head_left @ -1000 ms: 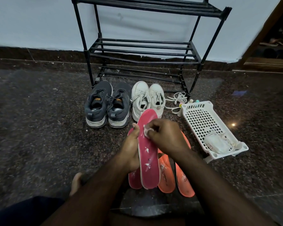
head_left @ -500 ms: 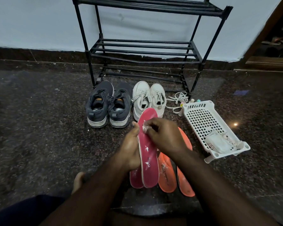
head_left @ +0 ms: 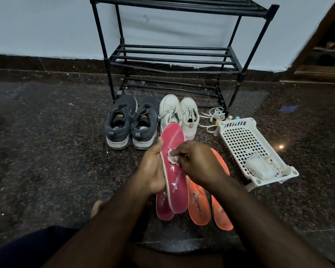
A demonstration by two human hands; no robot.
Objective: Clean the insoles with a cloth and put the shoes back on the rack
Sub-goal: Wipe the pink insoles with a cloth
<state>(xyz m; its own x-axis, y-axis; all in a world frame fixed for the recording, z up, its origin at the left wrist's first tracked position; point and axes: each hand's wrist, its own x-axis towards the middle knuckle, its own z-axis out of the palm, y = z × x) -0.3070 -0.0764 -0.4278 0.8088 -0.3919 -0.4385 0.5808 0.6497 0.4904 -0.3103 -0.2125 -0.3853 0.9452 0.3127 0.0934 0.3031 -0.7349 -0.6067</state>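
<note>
1. Left hand (head_left: 153, 169) wrapped around the edge of the pink insole (head_left: 174, 169), holding it tilted up off the floor, likely to brace the surface for wiping
2. Right hand (head_left: 199, 163) pinching a small wad of white cloth (head_left: 171, 158) against the insole's upper half; white flecks lower down not yet wiped
3. Second pink insole (head_left: 162, 206) and 2 orange insoles (head_left: 198, 204) flat on the floor below, within reach, probably queued
4. Grey shoes (head_left: 131, 122) and white shoes (head_left: 179, 115) lined up on the floor before the bare rack (head_left: 174, 55), apparently awaiting insoles
5. White basket (head_left: 246, 144) at right, holding a white packet
</note>
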